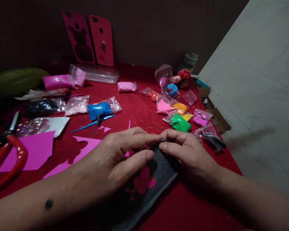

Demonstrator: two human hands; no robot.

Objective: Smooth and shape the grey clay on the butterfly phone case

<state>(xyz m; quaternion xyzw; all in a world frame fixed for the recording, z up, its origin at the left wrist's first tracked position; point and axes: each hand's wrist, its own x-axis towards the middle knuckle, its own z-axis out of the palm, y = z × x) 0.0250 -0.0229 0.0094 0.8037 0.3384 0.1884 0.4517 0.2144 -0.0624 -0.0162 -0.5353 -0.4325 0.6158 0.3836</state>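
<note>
A flat, dark grey clay-like slab [168, 163] with a pink flower shape [144, 181] on it lies at the near middle of the table. Over its left part stretches my left hand [120, 152], fingers extended and thumb apart, the index fingertip at the far edge. My right hand [188, 147] pinches the slab's far right corner between thumb and fingers. The two hands' fingertips almost meet there. A dark smudge [48, 203] marks my left forearm. The left part of the slab is hidden under my left hand and in shadow.
Red-handled scissors [16, 150] and pink sheets [36, 150] lie left. Beyond are a blue clay packet [100, 110], a blue tool [92, 123] and a green clay packet [180, 122]. Two pink phone cases [102, 41] lean on the wall. Cardboard boxes [218, 118] stand past the table's right edge.
</note>
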